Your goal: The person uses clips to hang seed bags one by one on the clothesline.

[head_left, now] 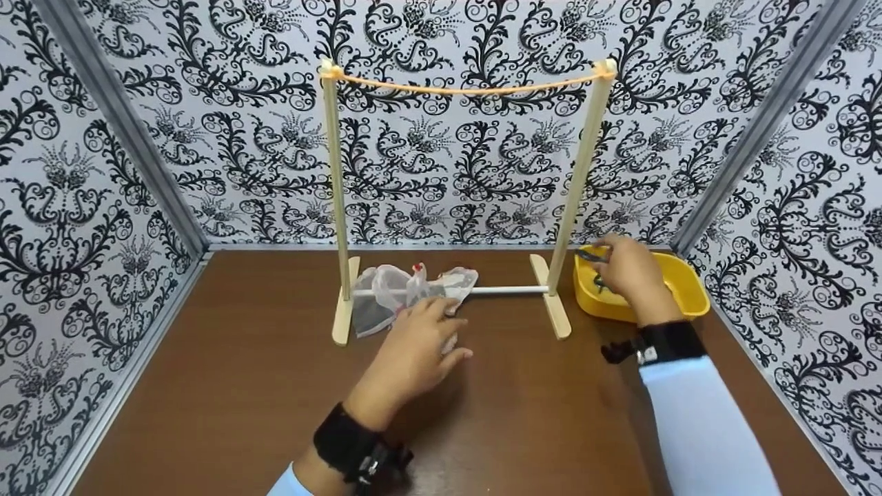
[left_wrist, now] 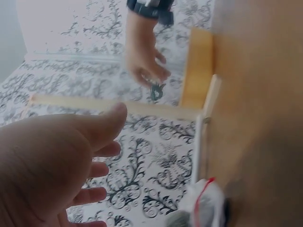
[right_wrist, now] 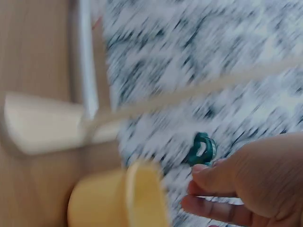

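My right hand is over the yellow basin, pinching a dark green clip between thumb and fingertips. In the right wrist view the clip looks like a small plastic piece with an opening in its middle. My left hand is in front of sheer white bags, its fingers extended and the thumb apart from them. The left wrist view shows nothing between that thumb and the fingers. A red cord runs across one bag. Part of the bags is hidden behind my left hand in the head view.
A wooden stand has two upright posts with a sagging orange cord tied between their tops. A white bar joins its feet. The yellow basin sits at the right, with another small dark piece inside. Patterned walls enclose the brown table.
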A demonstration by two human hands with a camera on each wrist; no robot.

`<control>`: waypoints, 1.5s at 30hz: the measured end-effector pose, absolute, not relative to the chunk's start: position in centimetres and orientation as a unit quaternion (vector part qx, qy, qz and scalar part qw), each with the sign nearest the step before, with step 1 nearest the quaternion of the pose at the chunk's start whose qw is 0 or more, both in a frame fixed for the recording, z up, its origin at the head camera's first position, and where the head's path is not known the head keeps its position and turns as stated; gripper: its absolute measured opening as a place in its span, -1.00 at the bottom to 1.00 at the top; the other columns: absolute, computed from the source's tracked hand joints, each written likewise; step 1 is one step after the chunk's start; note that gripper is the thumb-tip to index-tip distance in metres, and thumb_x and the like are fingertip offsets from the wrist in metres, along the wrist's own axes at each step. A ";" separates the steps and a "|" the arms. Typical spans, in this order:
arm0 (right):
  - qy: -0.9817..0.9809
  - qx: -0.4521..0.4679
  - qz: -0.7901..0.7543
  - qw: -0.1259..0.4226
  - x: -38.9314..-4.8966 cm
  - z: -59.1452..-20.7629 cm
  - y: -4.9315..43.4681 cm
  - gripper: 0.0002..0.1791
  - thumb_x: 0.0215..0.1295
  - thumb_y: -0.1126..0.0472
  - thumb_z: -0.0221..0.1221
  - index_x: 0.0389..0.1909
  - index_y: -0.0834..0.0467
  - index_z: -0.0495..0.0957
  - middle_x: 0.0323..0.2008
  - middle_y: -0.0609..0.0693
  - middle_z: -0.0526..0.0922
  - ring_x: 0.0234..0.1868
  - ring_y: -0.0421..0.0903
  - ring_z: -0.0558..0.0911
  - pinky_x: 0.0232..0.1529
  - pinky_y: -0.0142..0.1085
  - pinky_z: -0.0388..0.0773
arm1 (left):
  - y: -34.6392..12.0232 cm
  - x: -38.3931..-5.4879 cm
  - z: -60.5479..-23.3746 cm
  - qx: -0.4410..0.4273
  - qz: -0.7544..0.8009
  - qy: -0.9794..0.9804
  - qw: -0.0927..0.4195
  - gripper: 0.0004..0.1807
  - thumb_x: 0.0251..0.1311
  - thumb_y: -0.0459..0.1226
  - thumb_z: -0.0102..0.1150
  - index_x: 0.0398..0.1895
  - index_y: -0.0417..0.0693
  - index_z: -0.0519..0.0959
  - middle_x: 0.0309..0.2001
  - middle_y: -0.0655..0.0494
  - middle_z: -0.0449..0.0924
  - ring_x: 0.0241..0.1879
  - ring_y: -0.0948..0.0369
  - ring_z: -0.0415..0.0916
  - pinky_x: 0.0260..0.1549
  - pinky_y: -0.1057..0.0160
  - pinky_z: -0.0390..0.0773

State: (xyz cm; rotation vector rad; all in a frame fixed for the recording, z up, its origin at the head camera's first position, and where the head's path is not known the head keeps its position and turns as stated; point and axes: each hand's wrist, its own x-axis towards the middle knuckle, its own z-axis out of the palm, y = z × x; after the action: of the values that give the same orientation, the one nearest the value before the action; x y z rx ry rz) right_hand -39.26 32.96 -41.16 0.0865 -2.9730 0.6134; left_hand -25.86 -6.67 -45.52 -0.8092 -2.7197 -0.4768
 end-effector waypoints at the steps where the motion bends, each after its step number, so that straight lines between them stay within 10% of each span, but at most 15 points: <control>1: -0.975 0.037 0.210 0.063 -38.6 -40.9 32.1 -0.64 0.54 0.21 0.41 0.24 0.27 0.71 0.00 0.34 0.83 -0.06 0.30 0.77 -0.02 0.19 0.73 | -7.0 -26.0 -45.3 -0.276 -0.174 -0.934 0.144 -0.47 0.48 0.13 0.45 0.33 0.06 0.78 0.58 -0.01 0.58 0.60 -0.13 0.48 0.52 -0.32 0.57; 12: -0.940 0.151 0.291 0.091 -33.1 -40.0 21.6 -0.83 0.41 0.31 0.50 -0.02 0.13 0.87 -0.02 0.22 0.90 -0.13 0.18 0.85 -0.07 0.05 0.88 | -8.9 -26.1 -43.4 -0.237 -0.261 -0.908 0.225 -0.62 0.45 -0.02 0.52 0.20 0.02 0.82 0.26 0.08 0.78 0.25 0.00 0.66 0.27 -0.14 0.69; 22: -0.898 0.302 0.297 0.118 -29.6 -41.6 14.8 -0.86 0.35 0.33 0.54 -0.13 0.12 0.85 -0.04 0.03 0.90 0.02 0.03 0.87 0.17 -0.08 0.87 | -8.2 -25.4 -43.6 -0.195 -0.340 -0.910 0.135 -0.14 0.33 0.02 0.62 0.58 -0.20 0.56 0.53 -0.14 0.63 0.49 -0.14 0.63 0.54 -0.14 0.62; 34: -0.824 0.307 0.468 0.088 -28.8 -41.9 13.4 -0.81 0.45 0.34 0.48 0.03 0.25 0.82 -0.04 0.14 0.91 -0.08 0.07 0.89 0.06 -0.12 0.91 | -8.2 -25.3 -43.5 -0.214 -0.417 -0.871 0.147 -0.43 0.44 -0.28 0.52 0.44 -0.20 0.60 0.23 -0.21 0.82 0.16 -0.11 0.83 0.22 -0.09 0.84; 45: -0.753 0.220 0.617 -0.063 -29.4 -42.6 13.2 -0.70 0.62 0.37 0.30 0.24 0.44 0.66 0.06 0.27 0.86 -0.05 -0.12 0.87 0.02 -0.23 0.90 | -8.0 -25.2 -43.1 -0.244 -0.506 -0.812 0.156 -0.59 0.55 -0.28 0.38 0.33 -0.16 0.52 0.21 -0.24 0.83 0.04 -0.10 0.88 0.02 0.02 0.91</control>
State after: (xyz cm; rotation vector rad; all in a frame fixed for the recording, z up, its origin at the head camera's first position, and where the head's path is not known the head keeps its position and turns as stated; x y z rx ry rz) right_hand -29.36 13.21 -42.57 0.7194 -2.4653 2.0191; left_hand -25.16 -7.98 -43.08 -0.6989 -2.3255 -1.4483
